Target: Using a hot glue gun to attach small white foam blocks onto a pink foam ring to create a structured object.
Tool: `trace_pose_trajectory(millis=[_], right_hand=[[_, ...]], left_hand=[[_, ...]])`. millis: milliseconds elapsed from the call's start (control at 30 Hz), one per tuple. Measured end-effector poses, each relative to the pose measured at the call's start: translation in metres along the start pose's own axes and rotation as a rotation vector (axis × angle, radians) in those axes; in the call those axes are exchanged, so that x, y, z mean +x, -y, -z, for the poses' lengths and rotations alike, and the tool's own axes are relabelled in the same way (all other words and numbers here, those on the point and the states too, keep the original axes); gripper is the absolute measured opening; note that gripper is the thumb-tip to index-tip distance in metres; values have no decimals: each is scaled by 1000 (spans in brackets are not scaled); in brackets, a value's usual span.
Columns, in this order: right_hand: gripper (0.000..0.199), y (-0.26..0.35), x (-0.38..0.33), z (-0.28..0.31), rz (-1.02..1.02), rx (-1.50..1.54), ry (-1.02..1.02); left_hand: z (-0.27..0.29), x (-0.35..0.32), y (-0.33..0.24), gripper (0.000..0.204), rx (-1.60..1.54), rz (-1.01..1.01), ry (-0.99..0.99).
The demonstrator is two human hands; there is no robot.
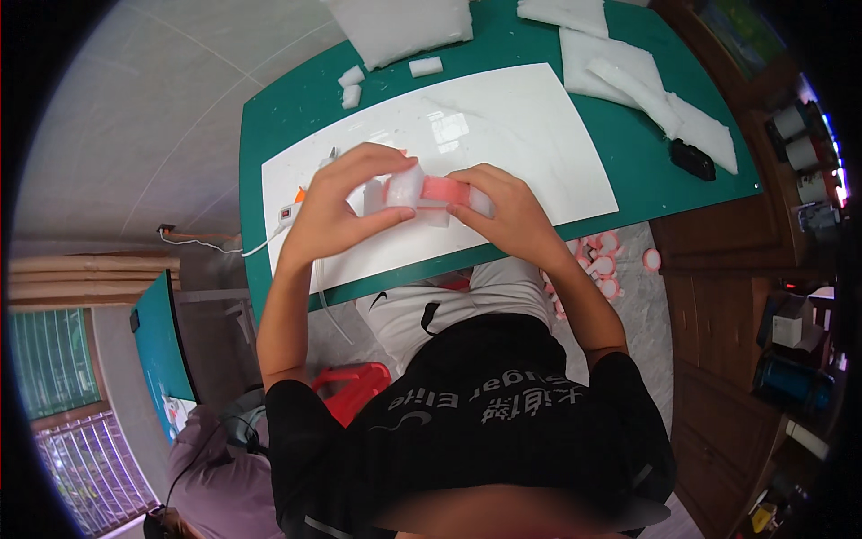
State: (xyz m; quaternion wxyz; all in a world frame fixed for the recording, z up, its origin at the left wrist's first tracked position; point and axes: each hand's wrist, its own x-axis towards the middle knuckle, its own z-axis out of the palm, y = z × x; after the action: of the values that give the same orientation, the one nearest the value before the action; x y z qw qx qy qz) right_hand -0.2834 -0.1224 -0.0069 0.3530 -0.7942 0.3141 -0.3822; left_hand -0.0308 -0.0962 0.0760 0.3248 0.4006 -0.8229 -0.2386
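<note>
Over the white board (530,135), both hands hold one foam piece (442,190) with a pink middle and white ends, shaped roughly like a dumbbell. My left hand (337,198) grips its white left end between thumb and fingers. On its right end, my right hand (507,211) has its thumb below and its fingers above. Some white foam shows behind and under the piece, partly covered by the fingers. Beside my left hand lies an orange object (300,194), mostly hidden, next to a small white plug or switch (286,214) on a white cable.
White foam sheets (611,67) and a black object (692,162) lie on the green table (503,36) at the far right. A large foam block (404,31) and small offcuts (351,94) sit at the back. Several pink-and-white pieces (603,265) and a red stool (355,391) are on the floor.
</note>
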Motion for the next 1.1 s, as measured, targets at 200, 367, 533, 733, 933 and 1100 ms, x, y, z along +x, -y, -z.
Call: trace_pose_trajectory(millis=[200,367,533,733,933,1100], right_hand=[[32,3,0,-1,-24,-38,7],[34,4,-2,-1,-19,-53,9],[33,3,-1,0,-22,-32,7],[33,3,3,0,-14,-28,28],[33,0,7,1,-56,-5,45],[35,-2,6,2,-79,0,40]], left_hand=[[-12,-7,-11,44,126,44,19],[-14,-8,-7,45,141,-3,50],[-17,-12,-5,48,202,-15,41],[-16,-17,0,49,297,-40,24],[-19,-15,6,50,213,34,20],[-20,-10,7,50,128,5,13]])
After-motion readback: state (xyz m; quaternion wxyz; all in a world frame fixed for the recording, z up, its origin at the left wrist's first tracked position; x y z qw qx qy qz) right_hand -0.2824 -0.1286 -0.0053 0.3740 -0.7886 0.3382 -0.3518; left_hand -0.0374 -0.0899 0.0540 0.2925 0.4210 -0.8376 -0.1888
